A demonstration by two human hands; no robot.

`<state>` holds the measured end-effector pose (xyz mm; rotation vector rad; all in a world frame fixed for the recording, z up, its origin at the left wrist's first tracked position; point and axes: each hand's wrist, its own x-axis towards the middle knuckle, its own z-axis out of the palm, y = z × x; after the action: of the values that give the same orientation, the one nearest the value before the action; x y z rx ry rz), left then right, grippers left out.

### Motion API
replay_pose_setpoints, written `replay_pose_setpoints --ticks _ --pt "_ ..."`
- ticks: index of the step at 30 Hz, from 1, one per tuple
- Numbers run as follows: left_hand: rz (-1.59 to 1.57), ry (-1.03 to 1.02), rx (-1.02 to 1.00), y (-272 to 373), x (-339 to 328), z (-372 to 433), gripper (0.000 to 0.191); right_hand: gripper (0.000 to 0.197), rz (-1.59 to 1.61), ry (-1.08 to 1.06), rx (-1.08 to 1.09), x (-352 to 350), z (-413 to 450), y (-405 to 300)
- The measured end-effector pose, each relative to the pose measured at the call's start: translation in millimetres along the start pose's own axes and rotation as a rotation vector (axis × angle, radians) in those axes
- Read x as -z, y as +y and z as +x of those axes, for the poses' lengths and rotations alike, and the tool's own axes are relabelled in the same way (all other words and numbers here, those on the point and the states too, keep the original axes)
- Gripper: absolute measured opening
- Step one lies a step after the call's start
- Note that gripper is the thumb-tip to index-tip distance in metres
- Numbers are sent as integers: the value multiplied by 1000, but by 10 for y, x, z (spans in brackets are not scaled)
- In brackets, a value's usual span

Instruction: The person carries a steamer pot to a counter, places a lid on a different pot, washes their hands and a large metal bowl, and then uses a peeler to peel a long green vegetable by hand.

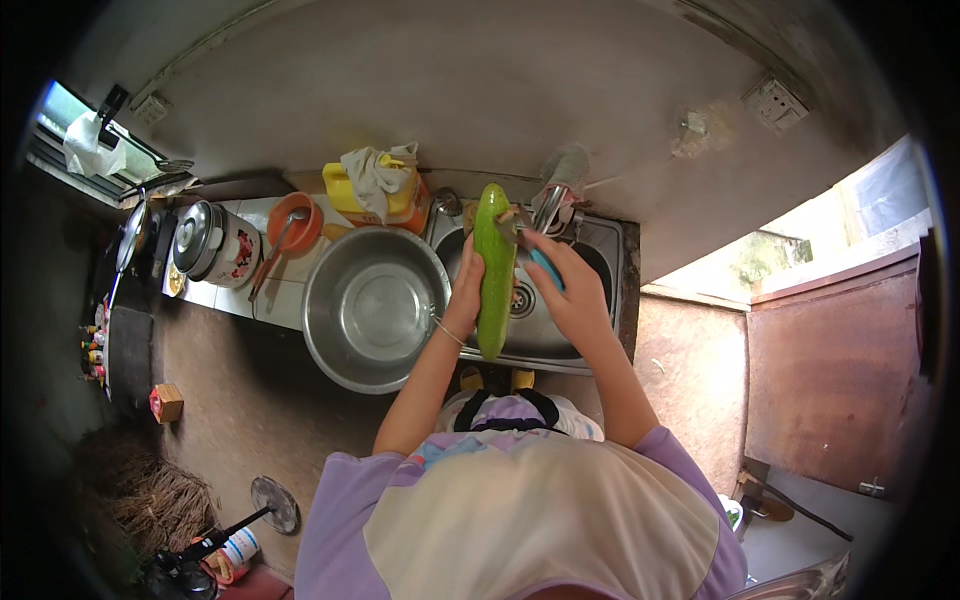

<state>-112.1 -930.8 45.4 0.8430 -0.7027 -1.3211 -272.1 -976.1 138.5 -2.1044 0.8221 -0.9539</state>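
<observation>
A long green gourd [493, 274] is held nearly upright over the steel sink [555, 330]. My left hand [466, 292] grips it from the left side, with some fingers hidden behind it. In my right hand [571, 289] is a blue-handled cutting tool [546, 268]. Its metal end lies against the gourd's upper right side; whether it is a peeler or a small knife, I cannot tell. Close to my left wrist, a large steel basin [375, 300] overlaps the sink's left part.
Behind the sink rises a faucet [553, 206]. A yellow jug [349, 187] with a cloth draped on it stands behind the basin. Farther left are an orange plastic bowl [309, 210] with a ladle and a floral rice cooker [238, 251]. A brown door panel [832, 367] is at right.
</observation>
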Motion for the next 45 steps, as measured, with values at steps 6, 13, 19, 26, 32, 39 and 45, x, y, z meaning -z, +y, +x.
replay_pose_setpoints --ticks 6,13,19,26,32,39,45 --pt "154 73 -157 203 -197 -77 60 31 -231 99 -37 -112 110 -200" --pt "156 66 -181 197 -50 -49 58 29 -306 120 13 -166 166 -258" --pt "240 108 -269 133 34 -13 60 31 -366 157 96 -214 149 -236" --pt "175 71 -251 115 57 23 58 30 -364 120 36 -210 152 -329" --pt "120 144 -235 96 15 34 53 32 -435 185 120 -308 190 -244" --pt "81 202 -196 156 -80 43 50 30 -425 131 26 -336 208 -259" --pt "90 234 -231 185 -132 50 53 31 -363 146 27 -329 220 -275"
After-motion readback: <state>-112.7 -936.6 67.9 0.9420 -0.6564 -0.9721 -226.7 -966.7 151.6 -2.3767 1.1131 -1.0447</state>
